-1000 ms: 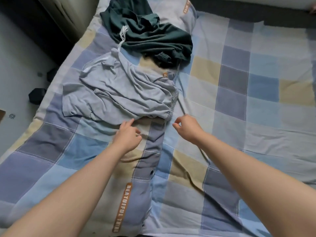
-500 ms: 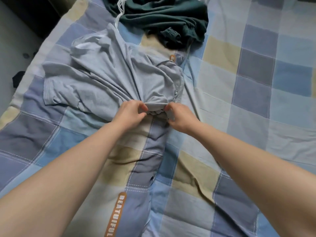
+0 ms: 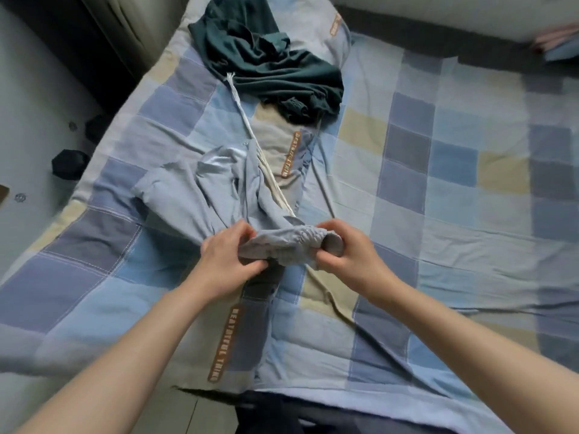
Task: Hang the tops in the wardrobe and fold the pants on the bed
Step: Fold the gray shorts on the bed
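Spreading out under both our arms is the bed (image 3: pixel 438 189), covered in a checked quilt of blue, grey and pale yellow squares. Beyond our hands, well apart from them toward the far end, lies the dark green garment (image 3: pixel 269 64) in a crumpled heap. Just past our fingers the grey pants (image 3: pixel 200 195) trail away over the quilt, rumpled, with a white drawstring (image 3: pixel 250 133) running from them toward the green heap. Our left hand (image 3: pixel 230 261) grips one end of the bunched grey waistband, fingers curled round the cloth. Our right hand (image 3: pixel 347 256) pinches the other end, thumb below and fingers above, so the gathered band stretches between the two hands, lifted slightly off the quilt.
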A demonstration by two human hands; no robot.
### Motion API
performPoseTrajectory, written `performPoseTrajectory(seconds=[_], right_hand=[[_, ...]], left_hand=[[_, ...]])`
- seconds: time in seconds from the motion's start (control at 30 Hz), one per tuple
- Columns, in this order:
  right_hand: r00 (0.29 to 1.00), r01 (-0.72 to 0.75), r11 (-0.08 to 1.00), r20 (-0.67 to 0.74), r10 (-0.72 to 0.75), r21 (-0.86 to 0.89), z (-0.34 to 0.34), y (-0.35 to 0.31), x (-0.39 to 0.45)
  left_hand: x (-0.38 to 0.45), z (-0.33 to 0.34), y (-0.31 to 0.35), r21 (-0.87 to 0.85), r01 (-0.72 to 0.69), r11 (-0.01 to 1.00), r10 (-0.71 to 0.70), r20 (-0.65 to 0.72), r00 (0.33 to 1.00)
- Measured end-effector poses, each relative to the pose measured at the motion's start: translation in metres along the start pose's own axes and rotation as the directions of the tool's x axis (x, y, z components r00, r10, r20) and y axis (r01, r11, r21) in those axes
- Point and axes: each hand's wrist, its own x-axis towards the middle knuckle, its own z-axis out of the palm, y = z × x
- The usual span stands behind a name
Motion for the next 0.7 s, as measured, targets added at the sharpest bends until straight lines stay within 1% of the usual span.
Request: performPoseTrajectory(seconds=[0.07,0.17,0.3,0.4,0.5,0.57,0.63,0.7], right_hand=[[0.998,-0.029,0.997,-0.054,0.033,0.073,-0.014,-0.044,-0.034],[0.996,-0.073,0.99,-0.05,0.08,0.119,-0.028,-0.102,-0.077],[0.993,-0.118,0.982,-0.015,0.121,0.148,-0.054,-0.164,-0.117],[0.992,-0.117,0.989,-0.038,0.12,0.09,-0.085,-0.204,-0.142],[0.991,-0.129,0.992,-0.043,0.128,-0.009,-0.114,-0.23,-0.168],[0.991,-0.122,0.992,-0.062,0.12,-0.029,-0.126,-0.242,-0.187],[0.992,-0.093,0.995,-0.085,0.089,-0.037,-0.132,-0.253,-0.201],[0.988,-0.076,0.996,-0.141,0.069,-0.044,-0.135,-0.261,-0.213]], left_hand=[[-0.033,-0.014,0.036,-0.009,-0.026,1.0,0.026,0.042,0.999],[-0.074,-0.026,0.094,-0.132,-0.068,0.989,0.081,0.092,0.992],[-0.103,-0.05,0.156,-0.33,-0.098,0.939,0.118,0.04,0.992],[-0.115,-0.084,0.184,-0.404,-0.124,0.906,0.172,0.084,0.982],[-0.124,-0.121,0.208,-0.427,-0.176,0.887,0.267,0.162,0.95],[-0.131,-0.142,0.228,-0.448,-0.204,0.87,0.322,0.204,0.924],[-0.138,-0.157,0.248,-0.483,-0.228,0.845,0.363,0.206,0.909],[-0.146,-0.169,0.27,-0.47,-0.271,0.84,0.393,0.182,0.901]])
